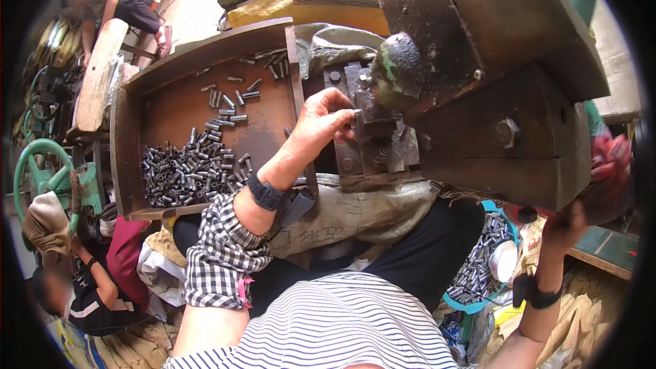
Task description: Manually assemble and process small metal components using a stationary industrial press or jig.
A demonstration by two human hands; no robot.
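My left hand (326, 120) reaches in from the left with thumb and fingers pinched together at the die block (374, 152) of a heavy dark press (492, 123). Something small and pale shows at the fingertips, too small to name. Left of the wrist stands a wooden tray (256, 119) holding many short metal tubes (195, 171), heaped toward its near side. My right hand (566, 227) is raised at the press's right side, below a blurred red thing (611, 171). Motion smears its fingers, so its grip does not show.
A turquoise basin (468, 306) of metal tubes stands right of my knees, with a white bowl (503, 261) in it. Sacking (369, 212) lies below the press. Two other people (126, 0) work at the left, one near a green handwheel (42, 171).
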